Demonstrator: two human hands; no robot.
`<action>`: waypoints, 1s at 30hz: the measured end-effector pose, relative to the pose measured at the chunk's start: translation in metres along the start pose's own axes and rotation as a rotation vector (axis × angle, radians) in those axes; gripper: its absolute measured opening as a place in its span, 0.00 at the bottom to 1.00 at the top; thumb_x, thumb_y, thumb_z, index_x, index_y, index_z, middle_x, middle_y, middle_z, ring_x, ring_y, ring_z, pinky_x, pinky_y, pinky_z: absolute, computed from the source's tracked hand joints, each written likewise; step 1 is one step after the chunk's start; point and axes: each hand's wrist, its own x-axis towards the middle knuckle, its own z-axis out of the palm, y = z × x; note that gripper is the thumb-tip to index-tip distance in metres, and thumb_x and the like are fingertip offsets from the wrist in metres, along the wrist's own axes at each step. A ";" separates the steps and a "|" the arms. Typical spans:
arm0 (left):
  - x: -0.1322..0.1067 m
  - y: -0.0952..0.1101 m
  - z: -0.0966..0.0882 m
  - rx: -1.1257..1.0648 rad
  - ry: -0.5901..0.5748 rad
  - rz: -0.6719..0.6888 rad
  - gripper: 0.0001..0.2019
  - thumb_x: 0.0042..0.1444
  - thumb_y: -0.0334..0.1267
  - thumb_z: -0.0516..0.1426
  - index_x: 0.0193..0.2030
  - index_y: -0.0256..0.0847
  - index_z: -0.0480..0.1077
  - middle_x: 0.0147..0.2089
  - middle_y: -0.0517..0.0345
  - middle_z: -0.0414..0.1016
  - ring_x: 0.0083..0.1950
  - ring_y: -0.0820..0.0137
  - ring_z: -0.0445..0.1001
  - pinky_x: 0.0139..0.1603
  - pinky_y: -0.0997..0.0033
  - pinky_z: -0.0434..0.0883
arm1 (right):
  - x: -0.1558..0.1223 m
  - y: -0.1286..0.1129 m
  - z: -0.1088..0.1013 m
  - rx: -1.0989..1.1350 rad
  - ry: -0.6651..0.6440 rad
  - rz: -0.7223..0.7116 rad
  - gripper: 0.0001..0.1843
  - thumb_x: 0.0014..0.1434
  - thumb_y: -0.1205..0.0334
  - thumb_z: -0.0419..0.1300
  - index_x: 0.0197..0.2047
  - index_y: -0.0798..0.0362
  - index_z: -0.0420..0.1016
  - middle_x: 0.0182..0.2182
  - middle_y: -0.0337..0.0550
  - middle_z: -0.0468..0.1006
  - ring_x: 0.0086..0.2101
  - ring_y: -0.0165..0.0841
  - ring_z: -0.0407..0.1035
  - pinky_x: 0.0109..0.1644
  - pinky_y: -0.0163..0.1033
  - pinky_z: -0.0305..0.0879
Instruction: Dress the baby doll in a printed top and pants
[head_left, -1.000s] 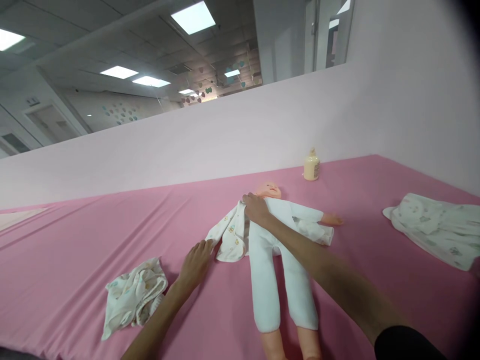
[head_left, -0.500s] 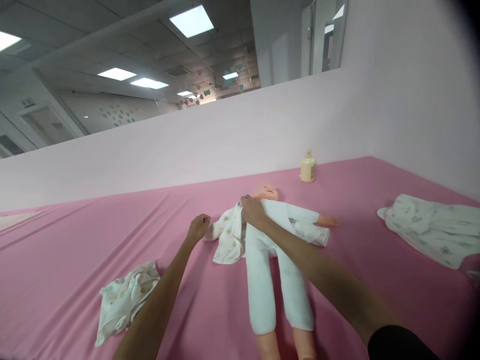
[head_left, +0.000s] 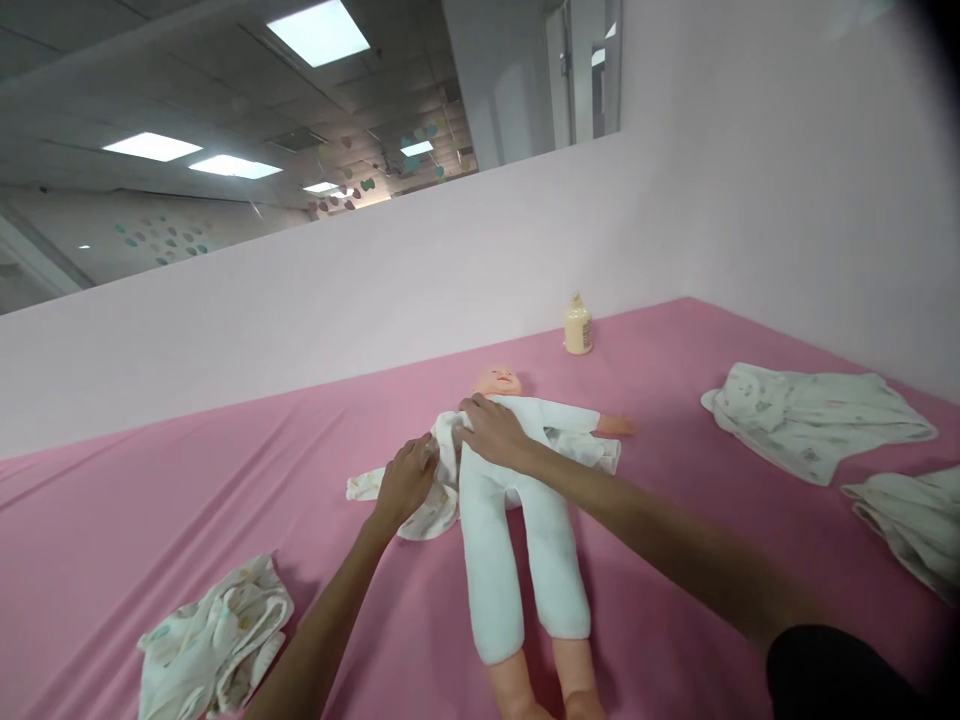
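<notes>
A baby doll [head_left: 491, 570] with a white cloth body lies on its back, head toward the wall. Spread beneath it is a white printed baby shirt [head_left: 431, 520], one sleeve reaching out to the left and another part showing under the doll's arm on the right. My left hand [head_left: 409, 478] is closed on the shirt's fabric beside the doll's left-hand side in view. Across the doll's chest comes my right hand [head_left: 491, 430], its fingers curled on the shirt's edge near the shoulder. The doll's arm on that side is hidden by the cloth and my hands.
A pink sheet [head_left: 645, 550] covers the surface. A crumpled printed cloth [head_left: 214, 640] lies at the lower left. A cream pump bottle [head_left: 578, 328] stands by the white wall [head_left: 360, 290]. On the right are a printed white garment [head_left: 810, 415] and another folded cloth [head_left: 911, 520].
My left hand has moved right, from the sleeve end onto the shirt beside the doll, and the sleeve now lies flatter. My right hand stays near the shoulder. The view has shifted right.
</notes>
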 end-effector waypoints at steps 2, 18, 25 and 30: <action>-0.002 0.009 -0.004 -0.013 0.108 -0.024 0.20 0.66 0.39 0.42 0.60 0.39 0.64 0.61 0.46 0.68 0.63 0.56 0.65 0.59 0.55 0.63 | -0.026 0.027 -0.019 0.082 0.138 0.063 0.13 0.66 0.60 0.50 0.50 0.52 0.69 0.49 0.47 0.73 0.46 0.36 0.69 0.49 0.39 0.62; 0.104 0.208 0.044 0.424 -0.439 0.635 0.27 0.51 0.38 0.59 0.60 0.42 0.65 0.58 0.43 0.70 0.57 0.52 0.69 0.59 0.51 0.63 | -0.074 0.212 -0.068 0.717 -0.194 0.831 0.11 0.57 0.64 0.61 0.25 0.58 0.70 0.16 0.42 0.70 0.17 0.29 0.64 0.23 0.33 0.60; 0.108 0.194 0.019 0.287 -0.394 0.609 0.17 0.49 0.37 0.56 0.47 0.40 0.68 0.47 0.49 0.73 0.45 0.58 0.73 0.40 0.64 0.66 | -0.069 0.234 -0.065 0.817 -0.136 0.915 0.08 0.60 0.60 0.59 0.31 0.56 0.70 0.17 0.37 0.69 0.14 0.21 0.51 0.19 0.30 0.51; 0.101 0.183 -0.003 0.041 -0.326 0.500 0.19 0.49 0.40 0.56 0.49 0.42 0.67 0.45 0.55 0.75 0.41 0.62 0.72 0.34 0.67 0.63 | -0.050 0.207 -0.048 0.871 -0.119 0.868 0.12 0.63 0.58 0.57 0.35 0.60 0.69 0.23 0.43 0.74 0.20 0.23 0.63 0.27 0.30 0.60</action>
